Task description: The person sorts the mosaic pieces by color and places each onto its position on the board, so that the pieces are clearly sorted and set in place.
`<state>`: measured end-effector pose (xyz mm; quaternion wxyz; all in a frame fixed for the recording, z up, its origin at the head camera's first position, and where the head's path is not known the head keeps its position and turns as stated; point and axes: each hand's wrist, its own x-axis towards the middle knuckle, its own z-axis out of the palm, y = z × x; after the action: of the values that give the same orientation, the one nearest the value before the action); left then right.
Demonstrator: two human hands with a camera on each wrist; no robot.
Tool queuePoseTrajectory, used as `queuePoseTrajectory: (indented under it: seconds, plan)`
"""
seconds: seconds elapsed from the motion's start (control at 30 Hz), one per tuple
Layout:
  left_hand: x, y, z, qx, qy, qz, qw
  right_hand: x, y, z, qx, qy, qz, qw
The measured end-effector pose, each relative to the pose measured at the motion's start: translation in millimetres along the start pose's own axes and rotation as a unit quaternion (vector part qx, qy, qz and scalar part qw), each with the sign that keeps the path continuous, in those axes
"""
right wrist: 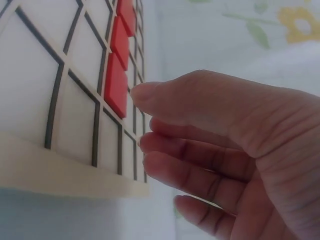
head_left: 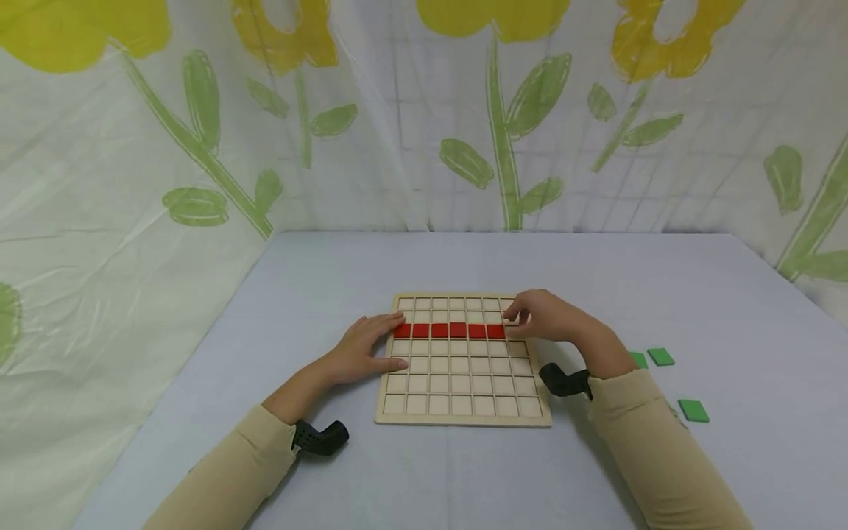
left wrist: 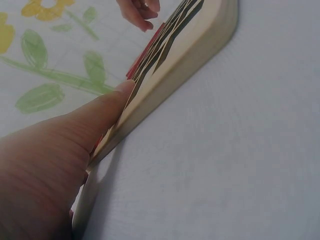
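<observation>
A square wooden grid board (head_left: 464,419) lies flat on the table. Several red square tiles (head_left: 458,330) form a row across its upper part, starting at the left edge. My left hand (head_left: 363,350) rests on the board's left side, fingers and thumb spread; in the left wrist view the thumb lies over the board's edge. Over the right end of the red row is my right hand (head_left: 546,316), its fingers loosely bent. The right wrist view shows the thumb close beside the last red tile (right wrist: 116,86), apart from the other fingers, with nothing between them.
Green square tiles lie on the table to the right: one (head_left: 660,357) beyond the right forearm, another (head_left: 693,411) beside the sleeve, and one (head_left: 639,360) partly hidden by the wrist. Behind the table (head_left: 331,272) hangs a flower-patterned curtain (head_left: 397,147).
</observation>
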<state>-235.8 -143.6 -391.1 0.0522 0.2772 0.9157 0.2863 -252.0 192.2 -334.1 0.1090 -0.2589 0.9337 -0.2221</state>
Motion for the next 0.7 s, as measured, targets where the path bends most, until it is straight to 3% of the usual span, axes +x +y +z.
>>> queuePoseTrajectory:
  seconds: [0.7]
  plan:
    - [-0.1, -1.5, 1.0, 0.000, -0.004, -0.004, 1.0000, -41, 24, -10, 0.012, 0.037, 0.057, 0.998]
